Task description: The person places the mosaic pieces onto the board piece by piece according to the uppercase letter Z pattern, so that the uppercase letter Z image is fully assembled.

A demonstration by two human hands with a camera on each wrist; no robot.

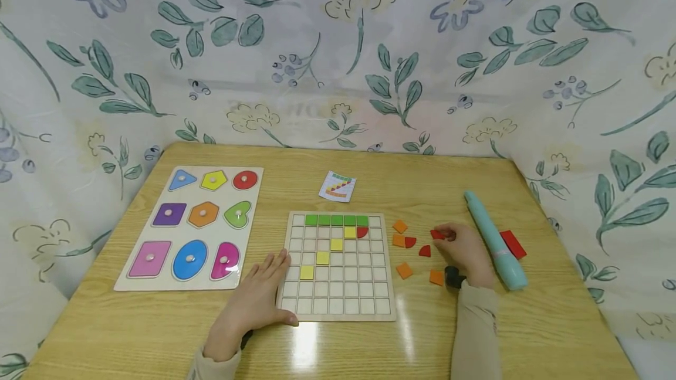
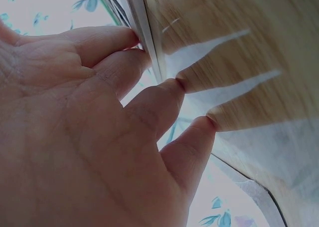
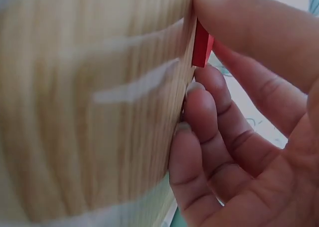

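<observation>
A square wooden grid board point(image 1: 391, 286) lies mid-table, with a row of green squares point(image 1: 338, 220) along its top, a diagonal of yellow squares point(image 1: 323, 258) and one red quarter-circle point(image 1: 362, 232). At the board's left edge rests my left hand point(image 1: 257, 292), fingers extended; in the left wrist view its fingertips point(image 2: 172, 85) touch the board's side and tabletop. To the right of the board, my right hand point(image 1: 467, 251) pinches a red quarter-circle piece point(image 3: 201, 46) between thumb and index finger, low on the table. Nearby lie loose red quarter-circles point(image 1: 425, 251) and orange squares point(image 1: 404, 270).
A small pattern card point(image 1: 338, 186) lies behind the board. On the left is a knobbed shape puzzle point(image 1: 190, 233). A turquoise tapered object point(image 1: 496, 242) lies right of my right hand, partly over a red piece point(image 1: 514, 244). Floral cloth point(image 1: 338, 75) hangs behind the table.
</observation>
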